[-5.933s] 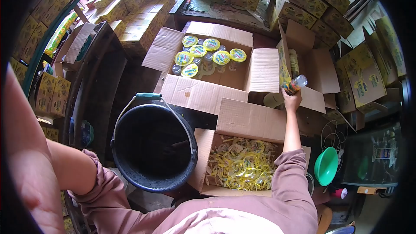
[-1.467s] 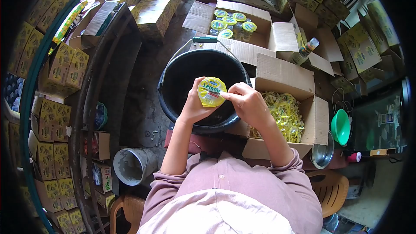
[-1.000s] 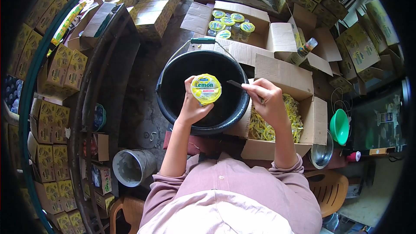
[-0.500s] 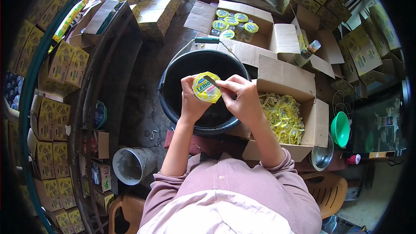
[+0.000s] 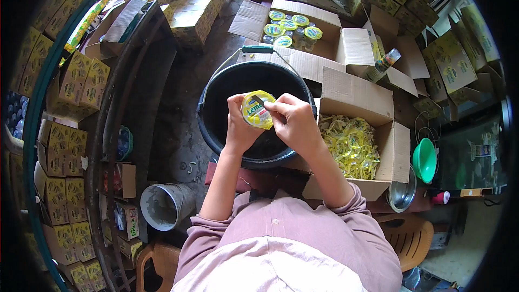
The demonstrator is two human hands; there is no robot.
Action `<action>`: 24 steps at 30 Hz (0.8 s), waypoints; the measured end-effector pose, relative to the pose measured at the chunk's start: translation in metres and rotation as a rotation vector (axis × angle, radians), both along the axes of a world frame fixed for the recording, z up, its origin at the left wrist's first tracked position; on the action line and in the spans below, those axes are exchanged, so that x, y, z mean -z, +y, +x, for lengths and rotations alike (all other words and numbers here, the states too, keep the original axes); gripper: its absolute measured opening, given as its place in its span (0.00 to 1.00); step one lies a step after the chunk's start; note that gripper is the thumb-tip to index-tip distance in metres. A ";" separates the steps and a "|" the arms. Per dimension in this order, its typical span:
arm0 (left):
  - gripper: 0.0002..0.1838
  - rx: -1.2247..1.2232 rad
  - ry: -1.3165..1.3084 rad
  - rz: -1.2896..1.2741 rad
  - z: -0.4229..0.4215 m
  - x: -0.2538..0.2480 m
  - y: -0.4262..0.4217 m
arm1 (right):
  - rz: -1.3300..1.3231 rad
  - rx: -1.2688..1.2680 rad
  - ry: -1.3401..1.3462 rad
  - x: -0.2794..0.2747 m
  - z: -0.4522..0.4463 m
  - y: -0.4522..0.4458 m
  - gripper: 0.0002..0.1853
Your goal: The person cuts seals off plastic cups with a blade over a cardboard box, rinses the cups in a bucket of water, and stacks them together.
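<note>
Over the black bucket (image 5: 216,140), my left hand (image 5: 240,127) is wrapped round a sealed lemon cup (image 5: 258,112) with a yellow-edged lid that faces up. My right hand (image 5: 294,124) pinches a small dark blade (image 5: 258,99), which lies against the lid. The fingers of both hands are close together at the cup. To the right, an open carton (image 5: 357,89) holds a heap of yellow plastic trimmings (image 5: 351,148). Beyond the bucket, another open carton (image 5: 318,16) contains several lidded lemon cups (image 5: 274,30).
A green bowl (image 5: 424,159) stands at the right, near a metal bowl (image 5: 401,194). A grey bucket (image 5: 162,207) is at the lower left. A stack of clear cups (image 5: 383,65) leans by the far right carton. Printed cartons (image 5: 186,19) are stacked around.
The earliest frame had my right hand at the clear cups and my left arm at the left edge. Since then both hands came together over the bucket; the blade left the lid and returned.
</note>
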State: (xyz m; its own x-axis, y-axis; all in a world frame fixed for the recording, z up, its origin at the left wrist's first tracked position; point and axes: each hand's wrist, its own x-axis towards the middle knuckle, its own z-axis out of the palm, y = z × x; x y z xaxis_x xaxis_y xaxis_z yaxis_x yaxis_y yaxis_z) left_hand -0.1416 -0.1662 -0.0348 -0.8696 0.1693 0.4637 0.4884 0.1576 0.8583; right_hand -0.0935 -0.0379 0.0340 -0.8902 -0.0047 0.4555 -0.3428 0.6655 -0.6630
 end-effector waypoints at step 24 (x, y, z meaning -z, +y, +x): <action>0.35 0.032 0.026 -0.034 0.003 -0.007 0.001 | 0.097 -0.030 -0.185 0.007 0.013 0.008 0.09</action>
State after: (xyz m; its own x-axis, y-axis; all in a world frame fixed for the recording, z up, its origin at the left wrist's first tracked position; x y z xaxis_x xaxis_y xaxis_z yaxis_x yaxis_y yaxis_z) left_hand -0.1390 -0.1650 -0.0282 -0.8515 0.2129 0.4793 0.5153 0.1702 0.8399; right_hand -0.0802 -0.0300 0.0265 -0.9575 -0.0688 0.2800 -0.2418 0.7207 -0.6497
